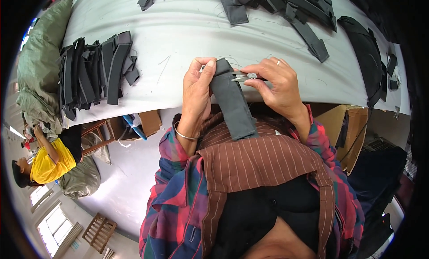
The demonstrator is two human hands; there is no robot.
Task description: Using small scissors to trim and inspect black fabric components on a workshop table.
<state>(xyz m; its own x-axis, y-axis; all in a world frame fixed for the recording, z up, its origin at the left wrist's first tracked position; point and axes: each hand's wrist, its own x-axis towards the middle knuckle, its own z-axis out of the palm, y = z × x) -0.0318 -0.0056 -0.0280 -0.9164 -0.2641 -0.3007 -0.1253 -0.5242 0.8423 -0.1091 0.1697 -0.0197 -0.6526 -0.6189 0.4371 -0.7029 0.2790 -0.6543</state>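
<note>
A dark grey sewn fabric strip (233, 105) hangs down over the table's near edge toward my apron. My left hand (199, 82) pinches its upper end between thumb and fingers. From the right, my right hand (278, 82) grips small metal thread snips (243, 77), whose pointed blades are parted over the strip's right edge, close to the top. Loose threads (234, 64) stick out beside that end. Part of the snips is hidden by my fingers.
A row of similar dark strips (91, 73) lies at the table's left. More are heaped at the far side (286, 9). A black bag-like item (362, 58) lies at right. Cardboard boxes (355, 134) stand below. A person in yellow (53, 163) works at far left.
</note>
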